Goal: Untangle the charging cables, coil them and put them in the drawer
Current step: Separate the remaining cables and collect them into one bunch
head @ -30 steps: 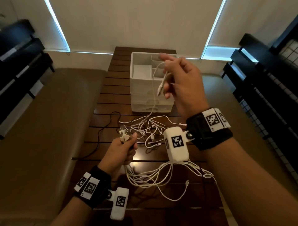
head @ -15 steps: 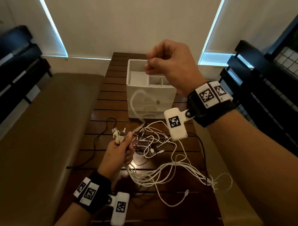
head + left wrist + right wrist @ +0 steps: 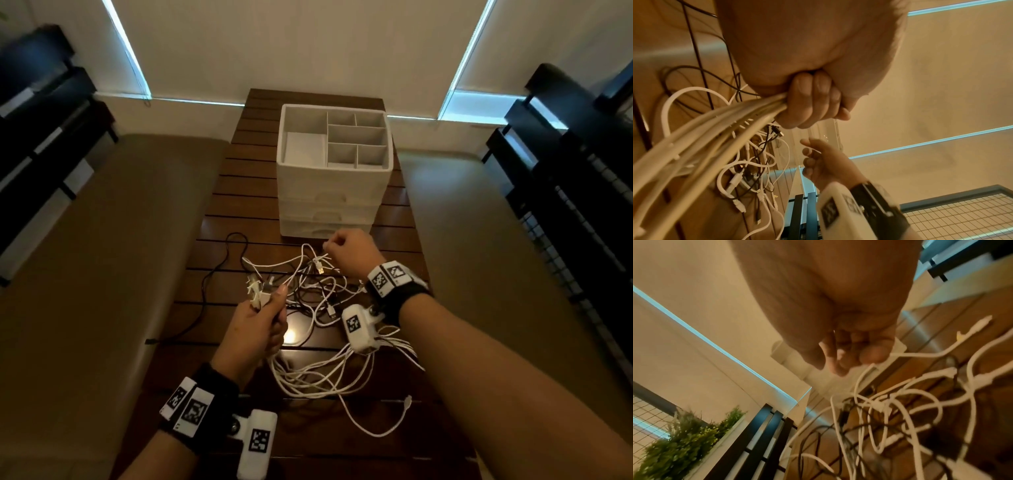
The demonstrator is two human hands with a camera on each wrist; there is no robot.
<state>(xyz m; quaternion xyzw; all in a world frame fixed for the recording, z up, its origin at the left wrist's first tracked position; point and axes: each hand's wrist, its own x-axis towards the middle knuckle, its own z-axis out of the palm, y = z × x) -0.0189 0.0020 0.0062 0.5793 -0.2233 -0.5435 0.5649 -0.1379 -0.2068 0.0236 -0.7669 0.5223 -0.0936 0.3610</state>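
My left hand [image 3: 255,329] fist-grips white cable bundle [image 3: 701,129]; right hand [image 3: 349,253] pinches one strand [image 3: 320,257] at far side. I'd pull slow, feed slack, no yanking knots.

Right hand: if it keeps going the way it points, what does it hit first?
Likely the drawer unit. The right hand pinches a white cable just short of its lowest drawer front; the remaining gap is hard to judge.

Tangled cables [image 3: 308,294] lie on the table [image 3: 226,212] before the drawer unit [image 3: 334,205].
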